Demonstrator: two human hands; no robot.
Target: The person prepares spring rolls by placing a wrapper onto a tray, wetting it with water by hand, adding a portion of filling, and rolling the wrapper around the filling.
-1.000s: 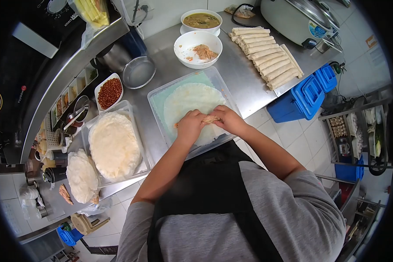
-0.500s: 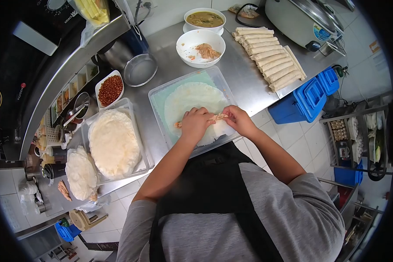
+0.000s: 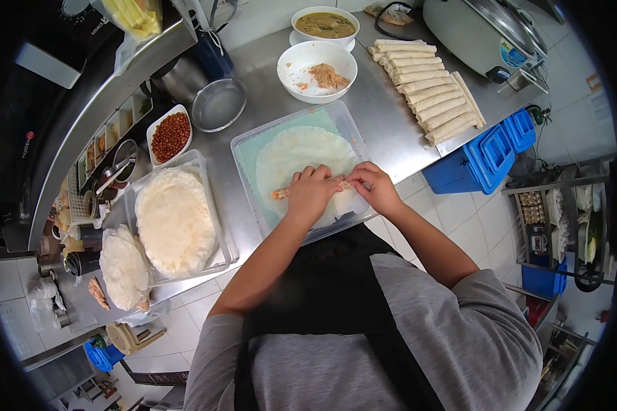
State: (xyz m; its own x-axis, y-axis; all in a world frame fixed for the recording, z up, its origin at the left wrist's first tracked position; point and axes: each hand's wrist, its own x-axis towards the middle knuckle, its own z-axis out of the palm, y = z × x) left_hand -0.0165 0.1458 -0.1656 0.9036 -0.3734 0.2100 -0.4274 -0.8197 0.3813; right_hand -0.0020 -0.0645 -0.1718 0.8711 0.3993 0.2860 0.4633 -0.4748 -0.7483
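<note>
The right hand (image 3: 377, 190) pinches filling (image 3: 279, 194) between fingertips. The left hand (image 3: 312, 196) lies over it (gripping or not, I cannot tell), pale wrapper (image 3: 288, 152) beneath its fingers.

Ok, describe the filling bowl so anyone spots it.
On the steel counter, find the clear tray lined with green. Just beyond its far edge stands the filling bowl, round and white; unlike the soup bowl behind, it holds a pinkish clump.
</note>
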